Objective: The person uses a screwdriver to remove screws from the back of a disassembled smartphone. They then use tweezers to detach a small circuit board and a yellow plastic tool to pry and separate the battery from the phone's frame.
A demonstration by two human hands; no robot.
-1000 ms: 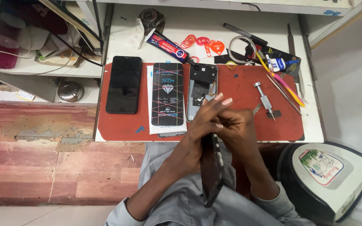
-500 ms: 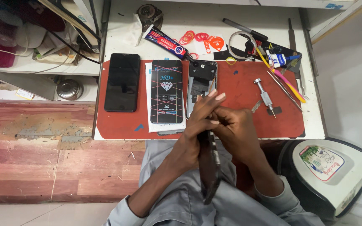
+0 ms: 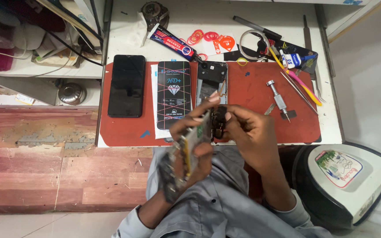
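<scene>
My left hand (image 3: pixel 195 145) grips an opened phone frame (image 3: pixel 184 156), held on edge over my lap with its inner parts showing. My right hand (image 3: pixel 248 132) pinches a small dark part (image 3: pixel 219 123) at the frame's top end. Both hands hover at the front edge of a red work mat (image 3: pixel 252 92). On the mat lie a black phone (image 3: pixel 126 86), a dark screen-protector box (image 3: pixel 173 94) and a black phone back piece (image 3: pixel 211 77).
A metal screwdriver (image 3: pixel 279 100), tweezers (image 3: pixel 298 90), a pink and yellow tool (image 3: pixel 300 79), a glue tube (image 3: pixel 173 43), a small glue bottle (image 3: pixel 296 58) and red rubber bands (image 3: pixel 199 37) lie on the white table. A white and black machine (image 3: pixel 345 185) stands at my right.
The phone frame has tilted so its inner side faces up more, and my left hand has shifted lower left along it. My right hand stays at its top end.
</scene>
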